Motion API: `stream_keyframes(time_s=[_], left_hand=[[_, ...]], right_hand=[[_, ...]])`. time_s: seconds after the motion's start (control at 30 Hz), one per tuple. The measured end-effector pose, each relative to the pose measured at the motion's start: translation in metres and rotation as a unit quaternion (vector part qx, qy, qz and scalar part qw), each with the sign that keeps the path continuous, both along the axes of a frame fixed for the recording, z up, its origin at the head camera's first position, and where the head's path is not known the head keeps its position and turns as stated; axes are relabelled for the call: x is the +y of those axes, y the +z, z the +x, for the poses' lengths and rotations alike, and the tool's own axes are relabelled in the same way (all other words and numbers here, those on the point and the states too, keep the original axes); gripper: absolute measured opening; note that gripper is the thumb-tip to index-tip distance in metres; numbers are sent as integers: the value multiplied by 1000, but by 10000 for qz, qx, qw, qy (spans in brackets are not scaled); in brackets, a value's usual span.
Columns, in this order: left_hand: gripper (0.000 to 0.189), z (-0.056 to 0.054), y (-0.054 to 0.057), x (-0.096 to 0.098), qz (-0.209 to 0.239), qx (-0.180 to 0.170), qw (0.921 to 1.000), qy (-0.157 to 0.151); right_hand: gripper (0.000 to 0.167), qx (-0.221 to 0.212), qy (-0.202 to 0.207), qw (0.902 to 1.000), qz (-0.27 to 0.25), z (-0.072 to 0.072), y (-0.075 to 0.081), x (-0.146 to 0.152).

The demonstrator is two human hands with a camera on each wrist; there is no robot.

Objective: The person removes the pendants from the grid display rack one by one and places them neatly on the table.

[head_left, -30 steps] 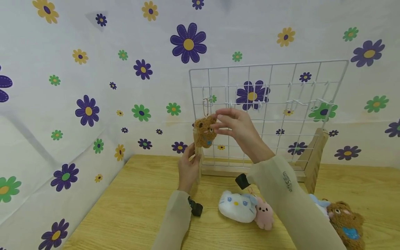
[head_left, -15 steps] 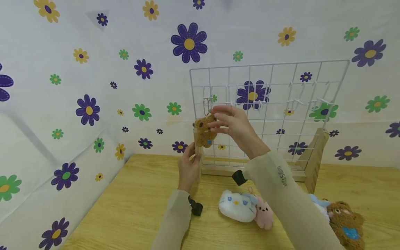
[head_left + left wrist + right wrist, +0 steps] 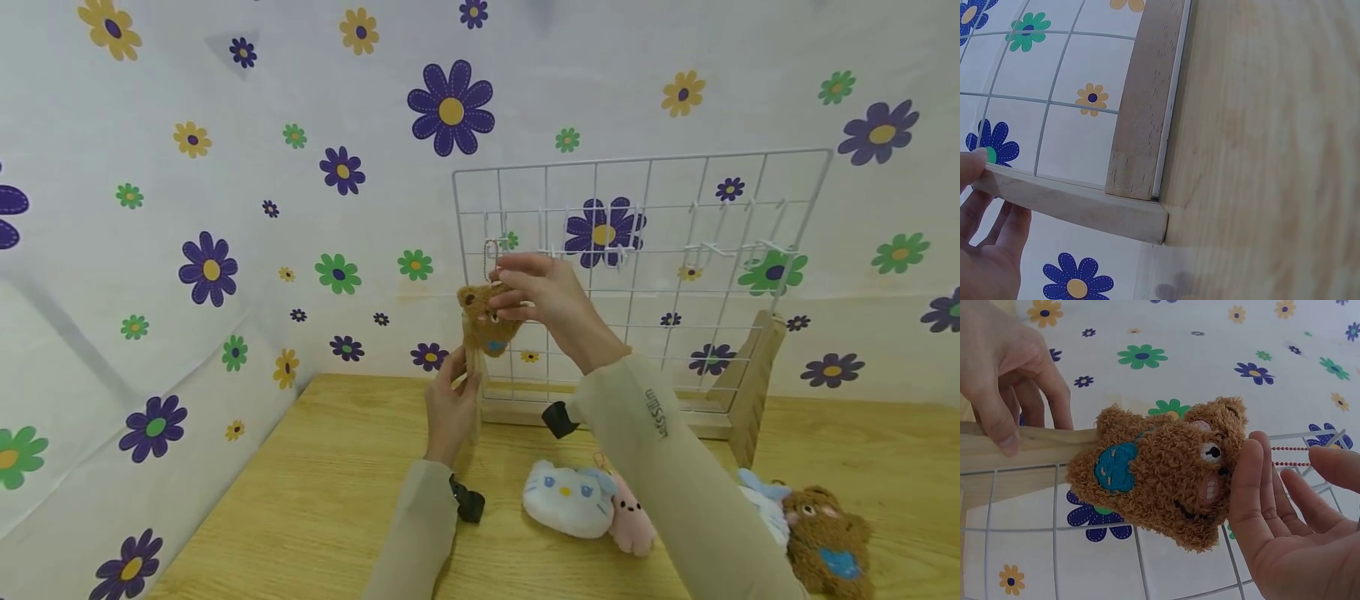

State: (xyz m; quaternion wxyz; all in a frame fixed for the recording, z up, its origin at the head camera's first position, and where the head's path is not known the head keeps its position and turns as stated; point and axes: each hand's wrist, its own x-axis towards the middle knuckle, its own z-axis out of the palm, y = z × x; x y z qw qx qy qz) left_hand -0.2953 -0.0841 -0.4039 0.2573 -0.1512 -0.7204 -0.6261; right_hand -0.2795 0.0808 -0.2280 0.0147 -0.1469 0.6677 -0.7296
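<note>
A fuzzy brown teddy bear keychain (image 3: 483, 321) with a blue patch hangs by its red ball chain (image 3: 1290, 456) at the left end of the white wire grid rack (image 3: 651, 171). My right hand (image 3: 551, 300) is beside the bear's head. In the right wrist view its mostly straight fingers touch the head, and one fingertip lies at the chain. The top of the chain is at a hook on the grid. Lower down, my left hand (image 3: 452, 408) grips the rack's left wooden post (image 3: 1072, 203), thumb on one side and fingers on the other.
On the wooden table (image 3: 337, 483) lie a white plush cat head (image 3: 566, 500) and a pink plush toy (image 3: 630, 521), partly behind the right sleeve. Farther right are another brown bear (image 3: 828, 542) and a white-and-blue plush (image 3: 768, 508). Several white hooks (image 3: 705, 250) sit along the grid.
My right hand has moved slightly left, farther over the bear's head, and the bear has shifted and tilted a little. My left hand stays on the post.
</note>
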Motion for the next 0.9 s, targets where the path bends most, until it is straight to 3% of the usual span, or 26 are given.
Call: stream_keyframes(time_s=[0.27, 0.53, 0.9], left_hand=[[40, -1, 1, 0, 38, 43, 10000, 32], [38, 1, 4, -1, -205, -233, 9993, 199], [36, 2, 1, -1, -144, -177, 9996, 150]], right_hand=[[31, -1, -243, 9997, 73, -2, 5, -9], [20, 297, -306, 9990, 132, 1, 2, -13], [20, 538, -326, 9980, -30, 9, 0, -13]])
